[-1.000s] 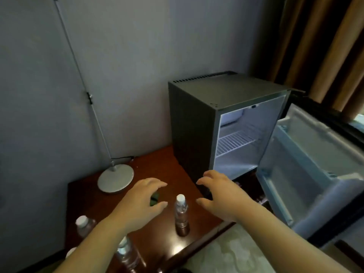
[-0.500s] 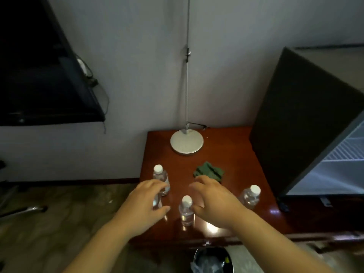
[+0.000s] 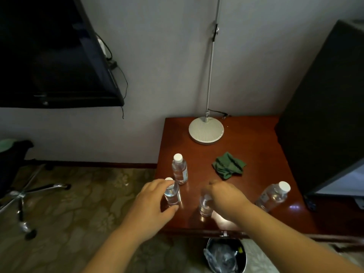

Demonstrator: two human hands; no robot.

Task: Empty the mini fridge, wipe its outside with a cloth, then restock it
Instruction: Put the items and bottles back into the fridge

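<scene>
Your left hand (image 3: pixel 151 205) curls its fingers and thumb round the near-left bottle (image 3: pixel 173 195) at the bench's (image 3: pixel 256 146) near left corner, while your right hand (image 3: pixel 224 196), blurred, closes over the top of the middle bottle (image 3: pixel 204 207) just to its right. A far bottle (image 3: pixel 179 170) stands upright just behind the near-left one, and a right bottle (image 3: pixel 272 197) stands near the mini fridge (image 3: pixel 323 107), which occupies the bench's right side. The green cloth (image 3: pixel 228 168) lies crumpled mid-bench, between the bottles and the lamp base (image 3: pixel 206 131).
</scene>
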